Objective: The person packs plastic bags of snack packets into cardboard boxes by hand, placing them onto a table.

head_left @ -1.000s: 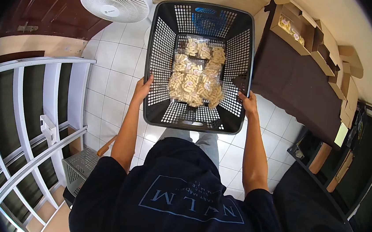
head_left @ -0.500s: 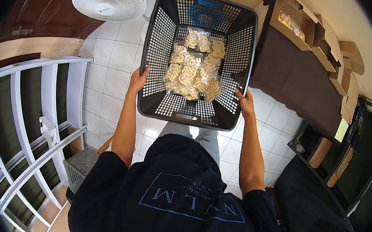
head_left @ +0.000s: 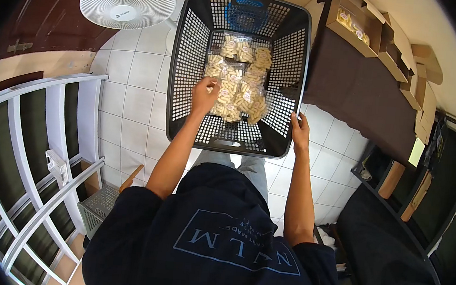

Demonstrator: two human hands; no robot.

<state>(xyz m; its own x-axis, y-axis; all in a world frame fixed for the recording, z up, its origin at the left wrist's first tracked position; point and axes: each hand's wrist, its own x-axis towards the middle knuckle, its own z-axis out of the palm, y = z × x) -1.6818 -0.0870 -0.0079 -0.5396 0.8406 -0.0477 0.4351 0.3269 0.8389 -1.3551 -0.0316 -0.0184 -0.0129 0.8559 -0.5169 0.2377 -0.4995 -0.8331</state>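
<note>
A black plastic basket (head_left: 289, 88) with perforated walls is in front of me, several clear packets of pale, finger-shaped snacks (head_left: 230, 91) lying on its floor. My left hand (head_left: 205, 96) reaches over the near left part of the basket, thumb and fingers pinched at the edge of one packet. The exact grip is partly hidden by the fingers. Beside the basket's right rim is my right hand (head_left: 300, 132), its thumb against the rim and its fingers extended along the outside.
A white fan (head_left: 129, 3) stands at the back left. To the right, open cardboard boxes (head_left: 355, 23) line a dark-covered table (head_left: 363, 84), one with packets inside. A white slatted frame (head_left: 55, 105) and grey basket (head_left: 97, 207) are left; white tiles (head_left: 137, 96) form the floor.
My left hand has left the basket's left rim and moved inward to the packets. My right hand has loosened, its thumb drawn back from inside the rim. The view has shifted slightly.
</note>
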